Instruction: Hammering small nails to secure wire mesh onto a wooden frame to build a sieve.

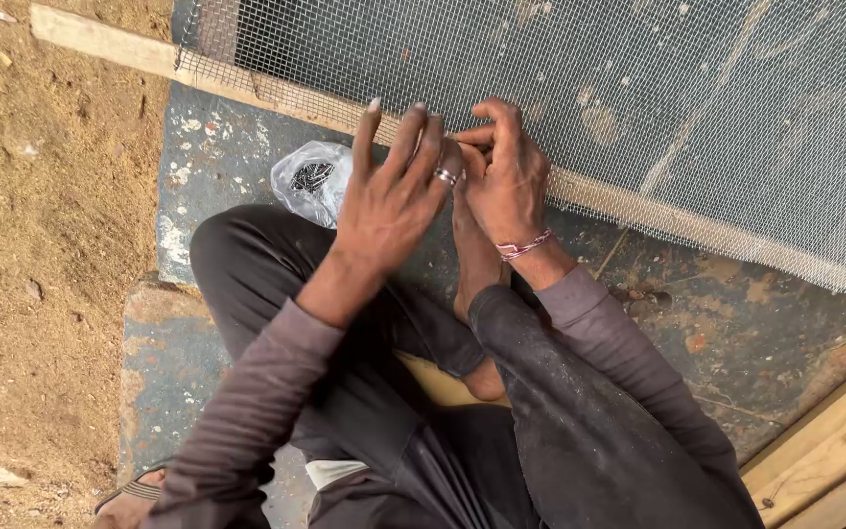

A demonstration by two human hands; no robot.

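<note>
A sheet of grey wire mesh (638, 88) lies over a thin wooden strip (276, 93) that runs slantwise across a worn blue surface (217, 147). My left hand (394, 196), with a ring on one finger, rests at the mesh edge with its fingers spread and holds nothing. My right hand (506, 176), with a pink band at the wrist, sits beside it on the strip. Its thumb and fingers are pinched together, and what is between them is hidden. My bare foot (472, 255) reaches up to the strip between the two hands.
A clear plastic bag (310, 181) with small dark metal pieces lies left of my left hand. Sandy ground (41, 196) is at the left, pale wooden planks (824, 451) are at the lower right, and a sandalled foot (134, 488) is at the bottom left.
</note>
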